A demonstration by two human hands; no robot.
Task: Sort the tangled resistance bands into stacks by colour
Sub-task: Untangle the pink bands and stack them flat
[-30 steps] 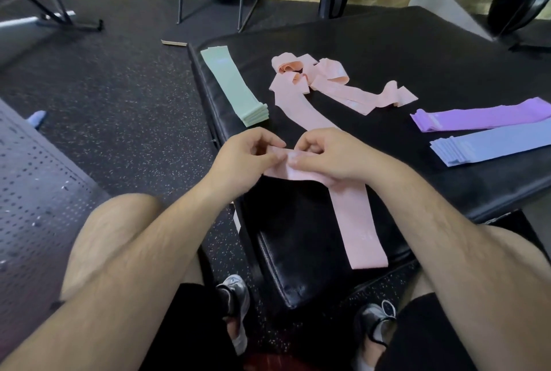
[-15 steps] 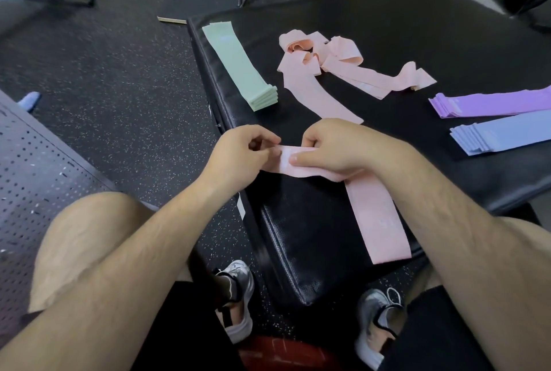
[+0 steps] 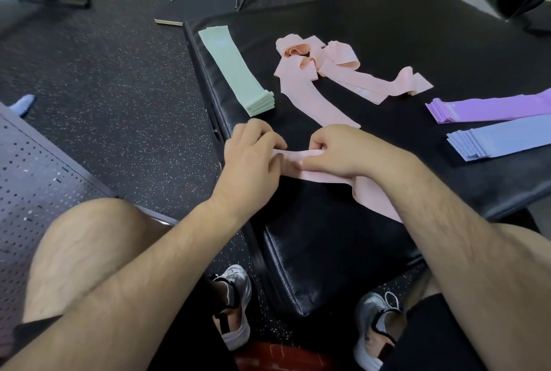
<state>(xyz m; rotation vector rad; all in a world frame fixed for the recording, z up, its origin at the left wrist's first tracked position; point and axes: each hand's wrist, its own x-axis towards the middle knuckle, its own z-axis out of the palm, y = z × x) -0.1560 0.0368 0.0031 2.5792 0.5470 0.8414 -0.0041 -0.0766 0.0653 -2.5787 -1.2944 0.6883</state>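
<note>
A pink band (image 3: 375, 197) lies over the near edge of the black padded bench (image 3: 387, 27). My left hand (image 3: 253, 156) and my right hand (image 3: 343, 150) both pinch its upper end, fingers curled round the fabric. Behind them a tangle of pink bands (image 3: 325, 69) lies twisted on the bench. A neat green stack (image 3: 235, 72) sits at the left edge. At the right, a purple stack (image 3: 489, 108) lies above a blue stack (image 3: 501, 141).
The bench drops off at its near and left edges to a speckled rubber floor (image 3: 104, 72). A perforated metal panel (image 3: 38, 180) stands at the left. Metal stands and weight plates line the far wall. My knees and shoes are below the bench.
Both hands have kept their grip on the pink band's end. The band's hanging tail is now mostly hidden behind my right forearm. The camera has tilted slightly.
</note>
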